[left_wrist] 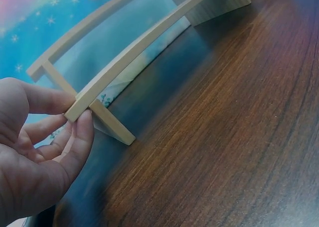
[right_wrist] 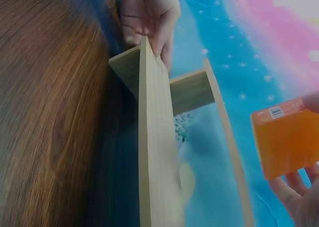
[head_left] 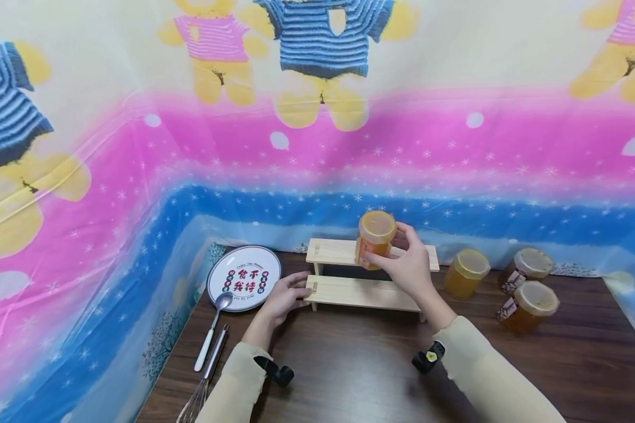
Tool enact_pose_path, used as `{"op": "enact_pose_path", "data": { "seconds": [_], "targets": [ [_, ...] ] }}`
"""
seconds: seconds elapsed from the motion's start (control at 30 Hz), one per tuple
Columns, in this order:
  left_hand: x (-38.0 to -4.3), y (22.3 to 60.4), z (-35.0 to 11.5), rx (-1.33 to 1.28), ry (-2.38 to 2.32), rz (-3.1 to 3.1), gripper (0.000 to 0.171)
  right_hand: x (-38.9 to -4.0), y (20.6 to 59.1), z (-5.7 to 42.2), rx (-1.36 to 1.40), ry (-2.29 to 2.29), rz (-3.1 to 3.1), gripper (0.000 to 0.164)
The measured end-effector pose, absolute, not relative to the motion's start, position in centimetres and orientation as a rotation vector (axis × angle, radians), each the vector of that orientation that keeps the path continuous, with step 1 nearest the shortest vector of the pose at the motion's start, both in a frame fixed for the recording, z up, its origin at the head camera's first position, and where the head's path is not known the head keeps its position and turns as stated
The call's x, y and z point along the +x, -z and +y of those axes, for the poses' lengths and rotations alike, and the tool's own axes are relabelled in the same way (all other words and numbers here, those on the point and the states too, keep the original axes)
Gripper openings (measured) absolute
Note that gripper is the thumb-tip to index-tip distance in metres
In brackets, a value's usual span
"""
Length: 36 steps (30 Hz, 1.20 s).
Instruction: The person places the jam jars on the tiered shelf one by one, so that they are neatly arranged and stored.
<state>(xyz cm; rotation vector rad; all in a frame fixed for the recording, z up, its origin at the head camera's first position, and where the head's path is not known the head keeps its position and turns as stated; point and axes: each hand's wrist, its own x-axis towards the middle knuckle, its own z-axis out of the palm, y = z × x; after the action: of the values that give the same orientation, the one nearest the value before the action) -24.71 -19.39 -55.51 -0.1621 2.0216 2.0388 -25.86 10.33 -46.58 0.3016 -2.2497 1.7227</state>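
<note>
A jar of orange honey [head_left: 377, 235] with a translucent lid is gripped by my right hand [head_left: 411, 267], thumb on the near side. In the head view it overlaps the upper step of a two-step pale wooden rack [head_left: 362, 294]. The right wrist view shows the jar's orange side [right_wrist: 284, 142] beside the upper board, with a barcode label along one edge. My left hand [head_left: 283, 298] is at the rack's left end. Seen from the left wrist, its thumb and fingers [left_wrist: 82, 137] pinch the end of the lower board [left_wrist: 132, 55], just by the leg.
Right of the rack stand a yellow jar [head_left: 467, 273] and two labelled darker jars, one behind [head_left: 529, 264] and one in front [head_left: 529, 305]. At left, a spoon [head_left: 211, 329] leans on a round white plate [head_left: 264, 264], and a whisk [head_left: 206, 376] lies nearby. A printed cloth [head_left: 317, 164] hangs behind.
</note>
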Motion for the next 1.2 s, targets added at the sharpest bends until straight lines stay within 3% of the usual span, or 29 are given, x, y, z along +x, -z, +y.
{"op": "enact_pose_path", "data": {
  "seconds": [0.57,1.2],
  "targets": [
    [-24.9,55.7,-19.5,-0.177,-2.034,2.007,0.059,-27.9,46.7,5.7,0.281,-1.764,-2.264,0.081],
    [-24.9,55.9,-19.5,-0.157,-2.042,2.003,0.058,-28.9,47.7,4.6,0.245,-1.735,-2.329,0.083]
  ]
}}
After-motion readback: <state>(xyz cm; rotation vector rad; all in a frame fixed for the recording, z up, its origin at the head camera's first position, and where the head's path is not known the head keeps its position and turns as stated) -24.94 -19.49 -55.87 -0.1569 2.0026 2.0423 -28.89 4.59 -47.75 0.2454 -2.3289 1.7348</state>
